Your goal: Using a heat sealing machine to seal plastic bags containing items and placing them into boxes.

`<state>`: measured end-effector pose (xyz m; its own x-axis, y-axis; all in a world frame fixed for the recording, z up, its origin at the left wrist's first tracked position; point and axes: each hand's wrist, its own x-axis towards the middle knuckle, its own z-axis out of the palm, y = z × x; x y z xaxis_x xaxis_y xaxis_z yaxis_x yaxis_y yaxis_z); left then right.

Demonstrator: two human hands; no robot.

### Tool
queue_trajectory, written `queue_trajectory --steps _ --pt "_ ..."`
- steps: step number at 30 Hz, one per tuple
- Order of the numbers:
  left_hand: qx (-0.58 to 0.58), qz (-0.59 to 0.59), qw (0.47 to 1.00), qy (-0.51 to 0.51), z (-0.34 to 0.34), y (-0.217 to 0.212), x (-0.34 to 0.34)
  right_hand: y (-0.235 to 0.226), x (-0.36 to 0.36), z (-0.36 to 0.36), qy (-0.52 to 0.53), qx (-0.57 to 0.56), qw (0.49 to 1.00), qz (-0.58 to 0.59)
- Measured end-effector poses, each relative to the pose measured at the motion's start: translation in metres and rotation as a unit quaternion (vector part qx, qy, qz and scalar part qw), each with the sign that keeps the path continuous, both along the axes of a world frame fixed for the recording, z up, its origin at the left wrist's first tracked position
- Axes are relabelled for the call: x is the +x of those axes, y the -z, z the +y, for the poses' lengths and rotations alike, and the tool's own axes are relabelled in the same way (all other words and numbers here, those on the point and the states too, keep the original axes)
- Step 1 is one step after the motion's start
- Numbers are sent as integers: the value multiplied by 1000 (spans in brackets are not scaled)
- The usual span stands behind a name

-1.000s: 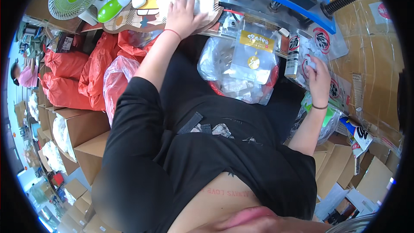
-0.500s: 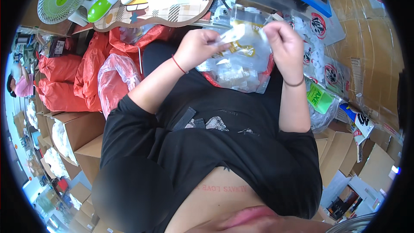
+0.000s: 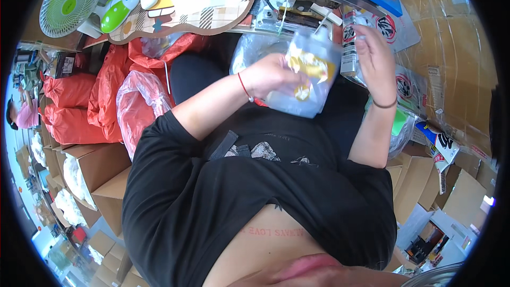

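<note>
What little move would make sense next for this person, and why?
Probably bring the right hand in to steady the gold-banded pouch by its right edge: only the left hand holds it, while the right is raised beside it, not touching.

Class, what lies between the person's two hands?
In the head view: the translucent pouch, held in the left hand, and part of a can, nearer the right hand.

A fan [image 3: 69,5] (white, green at its centre) stands near red bags [image 3: 77,124] and cardboard boxes [image 3: 100,169].
</note>
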<state>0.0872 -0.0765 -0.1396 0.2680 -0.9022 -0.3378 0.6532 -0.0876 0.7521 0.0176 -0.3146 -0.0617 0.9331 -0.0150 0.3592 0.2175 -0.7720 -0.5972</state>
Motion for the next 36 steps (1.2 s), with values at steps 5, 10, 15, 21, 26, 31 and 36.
queue_trajectory --steps 5,10,15,21,26,31,36 --pt "21 -15 995 -99 -13 1 47 14 -32 8 25 -72 997 13" --pt "41 -46 993 -103 -17 21 56 36 -71 31 -80 -54 995 -23" --pt "18 -73 993 -96 -8 1 48 70 -136 28 -91 -46 993 60" --pt "72 -105 983 -134 -14 10 45 93 -248 -68 166 -152 827 514" --pt "69 -66 987 -130 -5 18 48 175 -307 -187 398 -135 796 436" --pt "135 -345 920 -129 1 38 46 259 -268 -256 475 12 852 220" --pt "209 -615 761 4 21 88 29 289 -228 -281 660 20 700 271"
